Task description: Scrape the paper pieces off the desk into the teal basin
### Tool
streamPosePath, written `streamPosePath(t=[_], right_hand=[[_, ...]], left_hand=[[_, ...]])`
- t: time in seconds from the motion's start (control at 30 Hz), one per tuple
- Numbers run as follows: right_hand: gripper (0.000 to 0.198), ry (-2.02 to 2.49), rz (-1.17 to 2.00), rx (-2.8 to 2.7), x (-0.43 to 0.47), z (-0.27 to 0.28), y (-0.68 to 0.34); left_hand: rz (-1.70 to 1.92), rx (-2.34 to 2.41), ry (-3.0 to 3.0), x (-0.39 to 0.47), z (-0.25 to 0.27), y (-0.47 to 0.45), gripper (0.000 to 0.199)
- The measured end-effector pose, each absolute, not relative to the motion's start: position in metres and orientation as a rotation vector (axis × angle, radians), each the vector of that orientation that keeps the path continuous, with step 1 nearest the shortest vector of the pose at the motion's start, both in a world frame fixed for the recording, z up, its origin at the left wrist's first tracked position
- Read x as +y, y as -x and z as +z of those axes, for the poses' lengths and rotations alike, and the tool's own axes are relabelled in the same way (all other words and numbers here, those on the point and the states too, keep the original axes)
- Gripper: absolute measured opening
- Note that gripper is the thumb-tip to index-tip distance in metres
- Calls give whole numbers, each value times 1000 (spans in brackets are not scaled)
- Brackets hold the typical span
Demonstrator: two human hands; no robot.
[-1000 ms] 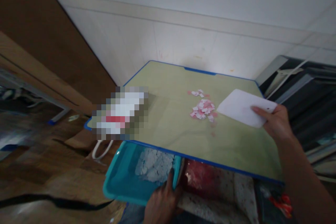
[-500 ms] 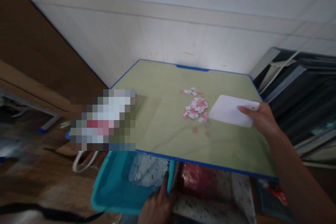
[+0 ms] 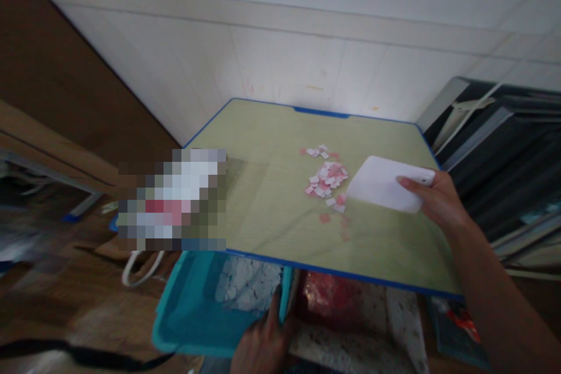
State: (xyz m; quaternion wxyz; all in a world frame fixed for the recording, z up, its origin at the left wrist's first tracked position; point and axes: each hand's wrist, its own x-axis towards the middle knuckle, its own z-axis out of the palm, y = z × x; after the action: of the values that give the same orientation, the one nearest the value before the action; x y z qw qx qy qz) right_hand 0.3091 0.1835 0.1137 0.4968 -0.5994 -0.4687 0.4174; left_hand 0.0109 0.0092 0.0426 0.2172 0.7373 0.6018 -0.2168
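Note:
My right hand (image 3: 438, 196) is closed on a white plastic scraper (image 3: 385, 184), thumb on top, by the end with a small hole. The scraper's free edge rests beside a pile of small pink and white paper-like pieces (image 3: 326, 180) on the pale green tabletop (image 3: 263, 210). A few pieces lie apart behind the pile, others in front of it. Below the table's front edge, my left hand (image 3: 263, 342) grips the right rim of a teal plastic bin (image 3: 188, 327), index finger stretched along it. White flat pieces (image 3: 249, 283) lie inside the bin.
A blurred-out object (image 3: 184, 198) sits on the table's left side. Dark flat panels (image 3: 508, 146) lean at the right, and a white wall (image 3: 284, 58) stands behind. Under the table are a red item (image 3: 328, 298) and another container (image 3: 456, 333). A dark strap (image 3: 79, 355) crosses the lower left.
A few pieces by the scraper's edge have shifted slightly toward the front of the table. The scraper has moved a little. My left hand stays on the bin's rim.

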Motion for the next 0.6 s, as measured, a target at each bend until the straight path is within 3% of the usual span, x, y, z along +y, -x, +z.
streamPosePath(t=[0.3, 0.43, 0.6], right_hand=[[29, 1551, 848, -1290, 181, 120, -304], [25, 1539, 1016, -1246, 178, 120, -317], [25, 1488, 992, -1064, 175, 123, -324]], left_hand=[[-643, 1640, -2011, 12, 42, -12, 50], [-626, 1630, -2015, 13, 44, -12, 54], [-571, 1651, -2025, 11, 47, -12, 55]])
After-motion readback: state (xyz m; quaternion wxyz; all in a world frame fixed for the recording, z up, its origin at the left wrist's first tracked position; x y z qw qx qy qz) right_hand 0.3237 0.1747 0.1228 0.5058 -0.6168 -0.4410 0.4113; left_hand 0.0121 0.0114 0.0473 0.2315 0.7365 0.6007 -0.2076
